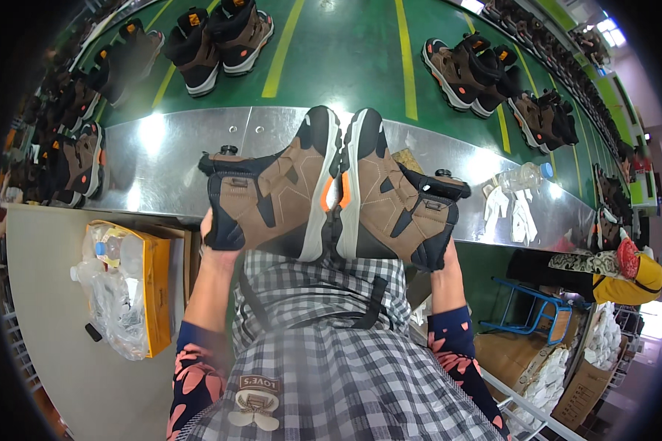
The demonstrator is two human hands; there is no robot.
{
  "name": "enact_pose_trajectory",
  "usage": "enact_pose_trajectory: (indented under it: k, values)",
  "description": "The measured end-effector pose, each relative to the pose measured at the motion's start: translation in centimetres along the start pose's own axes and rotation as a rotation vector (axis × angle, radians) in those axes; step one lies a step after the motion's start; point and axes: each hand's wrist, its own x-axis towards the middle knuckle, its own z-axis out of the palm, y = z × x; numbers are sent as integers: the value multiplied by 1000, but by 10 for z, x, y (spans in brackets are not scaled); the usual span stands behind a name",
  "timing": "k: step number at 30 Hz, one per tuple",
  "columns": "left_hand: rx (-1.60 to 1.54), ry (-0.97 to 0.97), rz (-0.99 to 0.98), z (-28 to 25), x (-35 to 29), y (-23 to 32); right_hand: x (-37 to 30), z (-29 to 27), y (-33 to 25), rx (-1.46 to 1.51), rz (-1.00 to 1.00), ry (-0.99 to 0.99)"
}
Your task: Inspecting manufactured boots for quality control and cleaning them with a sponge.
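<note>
A pair of brown and black hiking boots is up in front of my checked apron, soles turned toward each other and almost touching. My left hand grips the left boot by its black heel and collar end. Around the same part of the right boot, my right hand is closed. Both toes point away from me, and orange inserts show on the grey-white soles. Most of my fingers are hidden behind the boots.
Beyond a metal ledge runs a green belt with yellow stripes, bearing more boots. A plastic bottle and white gloves lie right. An orange-yellow box stands left; a person is at far right.
</note>
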Motion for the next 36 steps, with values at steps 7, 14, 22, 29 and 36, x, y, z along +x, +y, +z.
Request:
enact_pose_trajectory:
  k: [7, 14, 22, 29, 36]
  values:
    - [180, 22, -64, -12, 2, 1, 29, -19, 7, 128, 77, -209]
    - [616, 128, -181, 21, 11, 26, 23, -17, 0, 31, 140, -176]
    - [844, 163, -149, 50, 8, 25, 22, -12, -6, -28, 180, -182]
    - [820, 231, -166, 36, 11, 26, 21, -12, -4, -81, 201, -186]
    - [620, 286, -177, -7, 29, 36, 19, -2, -5, -270, 227, -125]
